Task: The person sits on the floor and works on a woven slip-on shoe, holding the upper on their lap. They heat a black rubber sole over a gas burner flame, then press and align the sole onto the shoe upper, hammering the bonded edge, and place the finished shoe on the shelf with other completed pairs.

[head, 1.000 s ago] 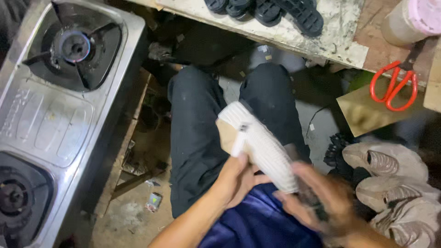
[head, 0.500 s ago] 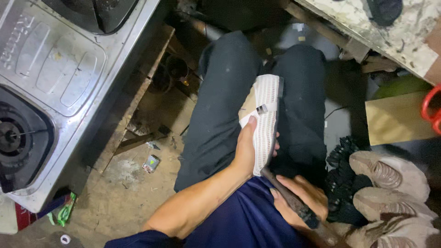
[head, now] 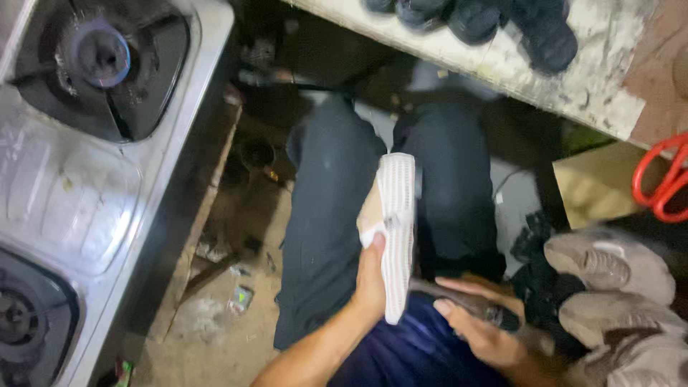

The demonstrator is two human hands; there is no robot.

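Observation:
My left hand (head: 370,281) grips a white ribbed shoe sole (head: 396,226) by its near end and holds it upright on edge over my lap, between my dark-trousered legs (head: 326,215). My right hand (head: 479,322) lies low at my right thigh with the fingers curled around a dark, slim tool (head: 466,304); what kind of tool it is cannot be made out through the blur.
A steel two-burner gas stove (head: 79,172) stands on the left. A stained workbench (head: 595,64) at the top carries several dark soles (head: 494,21). Red-handled scissors (head: 663,183) lie at the right edge. Beige shoes (head: 609,269) sit at lower right. Dirt floor with scraps (head: 229,294).
The view has swung upward, bringing the bench and scissors back in. The sole stays in my left hand, held more upright. My right hand remains low with the dark tool.

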